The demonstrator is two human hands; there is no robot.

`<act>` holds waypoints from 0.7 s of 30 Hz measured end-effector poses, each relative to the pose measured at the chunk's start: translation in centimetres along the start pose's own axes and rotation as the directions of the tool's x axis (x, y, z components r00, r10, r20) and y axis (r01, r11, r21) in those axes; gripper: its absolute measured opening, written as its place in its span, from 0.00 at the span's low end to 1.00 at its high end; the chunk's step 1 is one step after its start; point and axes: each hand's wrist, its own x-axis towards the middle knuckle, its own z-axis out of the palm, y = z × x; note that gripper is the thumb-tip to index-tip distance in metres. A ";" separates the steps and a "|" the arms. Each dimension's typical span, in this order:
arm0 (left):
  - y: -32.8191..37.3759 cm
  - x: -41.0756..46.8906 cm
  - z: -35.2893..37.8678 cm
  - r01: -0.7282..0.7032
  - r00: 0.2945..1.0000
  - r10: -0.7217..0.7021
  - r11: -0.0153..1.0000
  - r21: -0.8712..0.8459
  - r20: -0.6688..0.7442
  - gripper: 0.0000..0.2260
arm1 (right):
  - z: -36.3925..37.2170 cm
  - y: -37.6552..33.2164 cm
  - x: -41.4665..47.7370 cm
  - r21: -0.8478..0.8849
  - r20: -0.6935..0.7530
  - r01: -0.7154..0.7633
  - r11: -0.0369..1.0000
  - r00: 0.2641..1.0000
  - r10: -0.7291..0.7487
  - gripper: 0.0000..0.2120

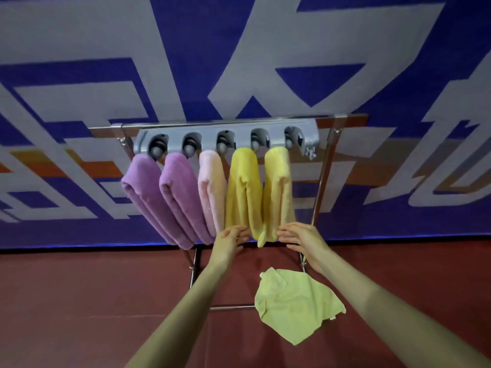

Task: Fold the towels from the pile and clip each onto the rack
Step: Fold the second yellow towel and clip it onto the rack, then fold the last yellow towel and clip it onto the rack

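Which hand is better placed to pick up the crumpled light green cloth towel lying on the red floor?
The right hand, probably. The crumpled light green cloth towel lies almost directly below it and touches the right forearm, while the left hand is farther to the side. Both hands are open and empty.

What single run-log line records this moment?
rack: five clips filled | left hand: open by yellow towel | right hand: open | green towel: on floor, unfolded

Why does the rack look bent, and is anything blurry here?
Head view: the wide-angle lens bows the rack and wall stripes; the left hand and right hand look slightly smeared; the towels are sharper; lighting is even, without harsh glare.
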 end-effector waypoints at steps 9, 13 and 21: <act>-18.9 11.4 -2.9 0.053 0.998 -0.052 0.997 0.049 -0.029 0.09 | 2.6 19.0 11.4 -0.032 -0.068 -0.051 0.998 0.996 0.048 0.06; -29.1 17.4 -3.3 0.050 0.999 -0.048 0.989 0.139 -0.018 0.08 | 2.9 29.3 17.8 -0.093 -0.097 -0.081 0.992 0.993 0.072 0.03; -48.5 28.8 -3.7 0.127 0.992 -0.126 0.959 0.255 -0.021 0.06 | 1.7 47.2 28.7 -0.199 -0.194 -0.161 0.967 0.973 0.122 0.06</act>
